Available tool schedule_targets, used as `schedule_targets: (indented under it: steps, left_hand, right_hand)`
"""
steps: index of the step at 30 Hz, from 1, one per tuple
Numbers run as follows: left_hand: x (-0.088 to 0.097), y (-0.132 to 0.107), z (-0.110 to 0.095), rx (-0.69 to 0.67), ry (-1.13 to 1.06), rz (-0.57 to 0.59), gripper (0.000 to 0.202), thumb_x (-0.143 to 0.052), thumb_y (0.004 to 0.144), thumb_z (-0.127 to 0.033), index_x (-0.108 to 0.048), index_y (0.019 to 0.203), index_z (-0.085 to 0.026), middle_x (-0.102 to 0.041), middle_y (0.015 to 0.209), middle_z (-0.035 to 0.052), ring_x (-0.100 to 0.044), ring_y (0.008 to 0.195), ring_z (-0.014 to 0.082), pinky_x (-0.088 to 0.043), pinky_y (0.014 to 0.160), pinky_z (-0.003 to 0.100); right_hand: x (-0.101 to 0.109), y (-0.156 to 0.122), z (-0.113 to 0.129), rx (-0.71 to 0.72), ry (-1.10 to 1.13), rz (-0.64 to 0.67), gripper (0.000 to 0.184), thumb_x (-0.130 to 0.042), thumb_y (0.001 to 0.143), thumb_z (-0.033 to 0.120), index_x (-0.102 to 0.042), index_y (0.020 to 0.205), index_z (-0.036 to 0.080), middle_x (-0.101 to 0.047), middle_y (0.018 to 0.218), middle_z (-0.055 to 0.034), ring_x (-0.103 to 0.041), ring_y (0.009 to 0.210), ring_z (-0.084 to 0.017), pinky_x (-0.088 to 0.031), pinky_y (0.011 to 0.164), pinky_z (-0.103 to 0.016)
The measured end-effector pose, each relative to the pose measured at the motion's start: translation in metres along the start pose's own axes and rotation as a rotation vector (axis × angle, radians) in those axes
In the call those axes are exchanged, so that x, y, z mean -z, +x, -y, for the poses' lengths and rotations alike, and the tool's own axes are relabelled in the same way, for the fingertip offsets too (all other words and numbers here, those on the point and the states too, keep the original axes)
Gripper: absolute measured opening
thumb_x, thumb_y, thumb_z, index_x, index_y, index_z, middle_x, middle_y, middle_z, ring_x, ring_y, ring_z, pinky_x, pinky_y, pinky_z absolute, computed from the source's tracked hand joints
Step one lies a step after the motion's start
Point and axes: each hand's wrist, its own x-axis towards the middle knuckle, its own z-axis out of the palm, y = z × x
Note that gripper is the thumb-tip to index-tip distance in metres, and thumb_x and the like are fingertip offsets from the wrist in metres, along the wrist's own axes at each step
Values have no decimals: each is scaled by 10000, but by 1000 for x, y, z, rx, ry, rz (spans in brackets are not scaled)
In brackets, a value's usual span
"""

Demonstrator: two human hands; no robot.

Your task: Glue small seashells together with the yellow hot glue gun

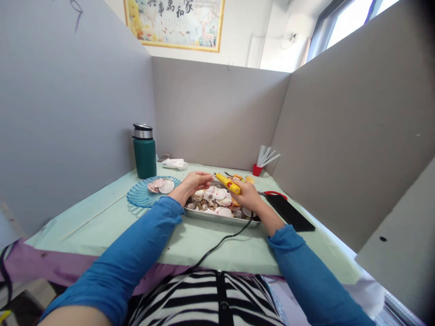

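Observation:
My right hand (248, 195) is wrapped round a yellow hot glue gun (227, 183), its tip pointing up and left. A black cord (224, 239) runs from it toward the table's front edge. Close to the tip, my left hand (196, 181) is closed in a pinch; what sits between its fingertips is small and whitish, too small to name. Below both hands stands a metal tray (217, 218) heaped with seashells (220, 195). Left of my left wrist is a scalloped blue glass plate (136, 194) bearing several shells (166, 186), some pinkish and one white.
A green bottle (145, 156) stands at the back left near a white plastic packet (175, 164). At the back right, white glue sticks (264, 156) stand in a red cup (257, 170). Red-handled scissors (276, 194) and a black flat object (290, 213) lie right. Grey partitions (220, 108) enclose the table.

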Motion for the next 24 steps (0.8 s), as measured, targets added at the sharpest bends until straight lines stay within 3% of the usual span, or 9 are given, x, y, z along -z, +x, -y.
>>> schedule_targets:
  steps: [7, 24]
  left_hand:
    - [0, -1, -1, 2, 11, -1, 94, -715, 744, -95, -642, 803, -92, -685, 689, 63, -577, 478, 80, -505, 521, 211]
    - [-1, -1, -1, -3, 15, -2, 128, -750, 713, -105, -645, 784, -88, -680, 686, 66, -576, 470, 80, -499, 510, 211]
  right_hand:
    - [0, 0, 1, 25, 29, -10, 280, -540, 751, 194, -659, 1004, 189, -714, 940, -62, -637, 756, -188, -427, 676, -250]
    - [1, 0, 2, 16, 10, 1, 256, -536, 745, 185, -664, 967, 189, -707, 863, -44, -619, 719, -182, -406, 647, -245]
